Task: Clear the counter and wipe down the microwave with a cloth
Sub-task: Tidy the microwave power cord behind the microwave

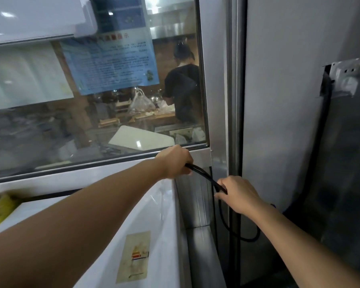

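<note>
Black cable (204, 173) gripped by both hands, above white microwave (150, 215).

Black cable (204, 173) crosses narrow gap beside microwave (150, 215).

Pretty sure I'm in a restaurant back kitchen, big glass window (96, 96) onto a prep area, person in black (182, 84) at a wooden counter (154, 117) with bagged takeout (140, 102), steel hood (170, 28) probably, posted blue notice (110, 63), stainless wall panels (218, 80)
</note>
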`<state>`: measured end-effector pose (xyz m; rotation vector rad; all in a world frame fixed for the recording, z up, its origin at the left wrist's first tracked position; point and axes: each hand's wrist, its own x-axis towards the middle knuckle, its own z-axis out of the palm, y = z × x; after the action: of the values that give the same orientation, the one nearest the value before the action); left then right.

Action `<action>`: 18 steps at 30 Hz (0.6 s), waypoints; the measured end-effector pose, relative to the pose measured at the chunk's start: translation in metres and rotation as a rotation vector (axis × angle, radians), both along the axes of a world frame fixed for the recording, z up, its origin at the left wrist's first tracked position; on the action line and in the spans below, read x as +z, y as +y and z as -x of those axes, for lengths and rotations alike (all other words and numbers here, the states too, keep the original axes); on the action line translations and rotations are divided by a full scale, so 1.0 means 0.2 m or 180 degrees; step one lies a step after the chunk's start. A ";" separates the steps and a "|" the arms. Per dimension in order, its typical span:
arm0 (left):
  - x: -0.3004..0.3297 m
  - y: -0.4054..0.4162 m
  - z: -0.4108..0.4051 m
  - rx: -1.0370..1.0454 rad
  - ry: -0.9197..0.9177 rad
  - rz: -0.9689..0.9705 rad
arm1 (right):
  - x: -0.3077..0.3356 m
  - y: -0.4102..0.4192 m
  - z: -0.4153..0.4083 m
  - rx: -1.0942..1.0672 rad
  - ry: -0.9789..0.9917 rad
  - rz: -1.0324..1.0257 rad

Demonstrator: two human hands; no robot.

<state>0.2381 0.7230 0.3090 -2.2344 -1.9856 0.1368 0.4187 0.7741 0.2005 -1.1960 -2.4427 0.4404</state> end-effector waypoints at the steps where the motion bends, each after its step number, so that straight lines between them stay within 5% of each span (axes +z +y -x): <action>1: 0.00 0.00 0.01 0.0028 -0.0004 0.0008 | 0.00 0.00 -0.01 -0.0016 0.0010 -0.0059; 13: -0.03 -0.02 0.14 0.0107 -0.0205 -0.0208 | -0.03 0.01 0.04 -0.0291 -0.0022 0.0150; 18: -0.01 -0.03 0.15 0.0110 -0.0154 -0.0266 | 0.10 0.04 0.15 0.0273 0.0909 0.1953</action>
<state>0.2088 0.7169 0.3070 -2.1729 -2.0158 0.0034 0.3879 0.7819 0.2213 -1.1396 -2.1725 1.3576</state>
